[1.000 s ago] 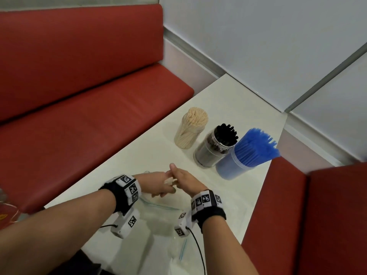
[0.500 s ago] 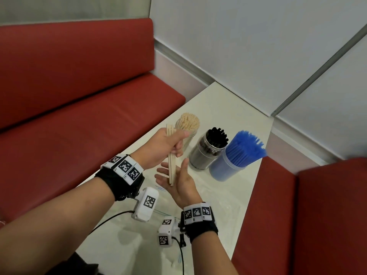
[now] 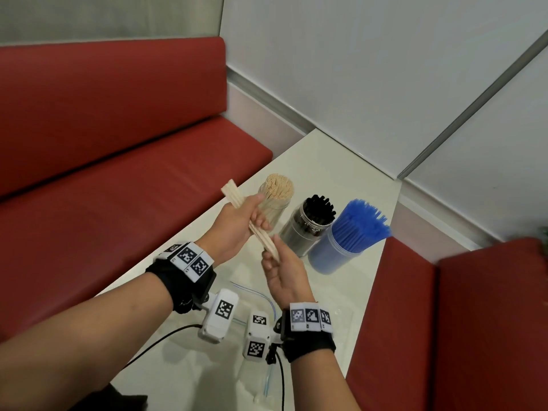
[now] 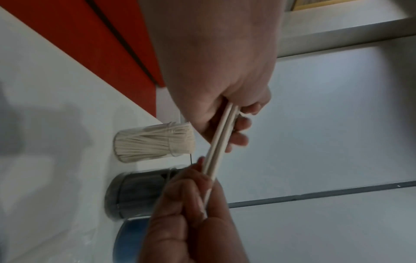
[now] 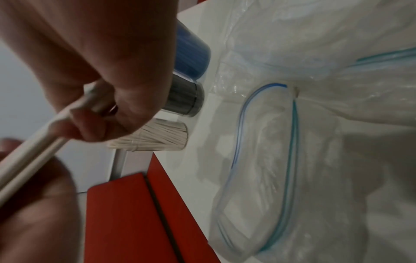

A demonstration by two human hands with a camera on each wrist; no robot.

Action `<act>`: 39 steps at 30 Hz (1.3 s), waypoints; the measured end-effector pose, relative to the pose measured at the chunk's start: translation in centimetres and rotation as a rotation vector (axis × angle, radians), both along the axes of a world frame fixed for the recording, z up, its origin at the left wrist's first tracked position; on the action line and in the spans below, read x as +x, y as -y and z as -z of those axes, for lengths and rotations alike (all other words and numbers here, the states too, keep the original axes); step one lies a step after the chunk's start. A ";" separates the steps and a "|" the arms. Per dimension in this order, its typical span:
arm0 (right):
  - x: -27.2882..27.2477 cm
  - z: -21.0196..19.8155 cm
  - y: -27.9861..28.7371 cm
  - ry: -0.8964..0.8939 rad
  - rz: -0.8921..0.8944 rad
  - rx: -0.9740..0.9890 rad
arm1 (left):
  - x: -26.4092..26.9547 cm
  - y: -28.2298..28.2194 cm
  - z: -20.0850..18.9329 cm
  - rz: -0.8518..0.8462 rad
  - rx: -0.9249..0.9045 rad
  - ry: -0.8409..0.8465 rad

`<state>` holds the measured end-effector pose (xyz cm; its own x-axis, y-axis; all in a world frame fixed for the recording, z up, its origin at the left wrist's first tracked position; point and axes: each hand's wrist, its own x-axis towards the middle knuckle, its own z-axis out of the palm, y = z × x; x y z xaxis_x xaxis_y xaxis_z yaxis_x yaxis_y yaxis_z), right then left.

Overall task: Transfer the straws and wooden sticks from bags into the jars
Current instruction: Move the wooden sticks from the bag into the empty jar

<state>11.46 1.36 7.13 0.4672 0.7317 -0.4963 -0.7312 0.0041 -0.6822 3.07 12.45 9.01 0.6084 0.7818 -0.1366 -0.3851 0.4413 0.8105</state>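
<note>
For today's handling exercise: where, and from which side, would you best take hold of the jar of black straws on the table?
Grip the jar of black straws around its bare round wall, below the straw tips. Come from the near side, probably: the blue straw jar stands close on its right, the wooden stick jar on its left, and straws fill its open mouth.

A red seat [image 3: 124, 185] is running along the white bench [image 3: 335, 173] at nine o'clock; another red seat [image 3: 474, 321] is sitting at four o'clock.
</note>
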 end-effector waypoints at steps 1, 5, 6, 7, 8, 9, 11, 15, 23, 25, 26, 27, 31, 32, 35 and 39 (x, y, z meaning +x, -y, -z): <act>0.5 -0.2 -0.1 0.014 0.057 0.006 | 0.1 0.2 0.5 0.010 -0.031 -0.010; 1.6 -0.5 -0.6 0.048 0.178 0.023 | 0.4 1.2 1.3 0.040 -0.194 0.023; 1.6 -0.5 -0.6 0.043 0.197 0.045 | 0.6 1.4 1.3 0.031 -0.236 0.041; 1.6 -0.6 -0.7 0.030 0.210 0.079 | 0.8 1.5 1.3 0.021 -0.281 0.063; 1.5 -0.7 -0.8 0.016 0.212 0.121 | 1.0 1.6 1.2 0.009 -0.331 0.090; 1.5 -0.8 -0.8 0.015 0.200 0.160 | 1.1 1.6 1.2 -0.008 -0.385 0.120; 1.4 -0.9 -1.0 0.082 0.146 0.204 | 1.4 1.4 1.2 -0.046 -0.505 0.186; 1.4 -1.2 -1.7 0.325 -0.022 0.215 | 2.2 1.0 1.5 0.014 -0.583 0.190; 9.2 -5.9 -4.7 0.835 -0.016 -0.045 | 4.0 -2.0 2.6 0.301 0.007 -0.327; 11.3 -7.4 -6.5 0.975 0.014 -0.119 | 4.4 -3.3 3.1 0.301 0.458 -0.619; 12.2 -7.9 -7.3 1.033 0.005 -0.153 | 4.7 -4.1 3.5 0.303 0.679 -0.748; 12.9 -8.2 -8.2 1.077 -0.018 -0.179 | 5.1 -4.9 3.9 0.325 0.868 -0.861; 14.3 -8.3 -11.0 1.226 -0.166 -0.297 | 6.4 -6.8 5.0 0.476 1.350 -1.187; 14.4 -8.2 -11.6 1.244 -0.204 -0.321 | 6.6 -7.0 5.2 0.478 1.397 -1.228; 14.7 -7.4 -12.8 1.251 -0.251 -0.352 | 7.0 -7.2 5.9 0.474 1.465 -1.261; 15.1 -6.6 -13.9 1.244 -0.181 -0.360 | 7.3 -7.3 6.4 0.446 1.456 -1.210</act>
<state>26.60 15.30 13.70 0.6617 0.7497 0.0143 0.4149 -0.3502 -0.8398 10.35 19.79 2.61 0.8602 0.5062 -0.0626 0.5003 -0.8135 0.2967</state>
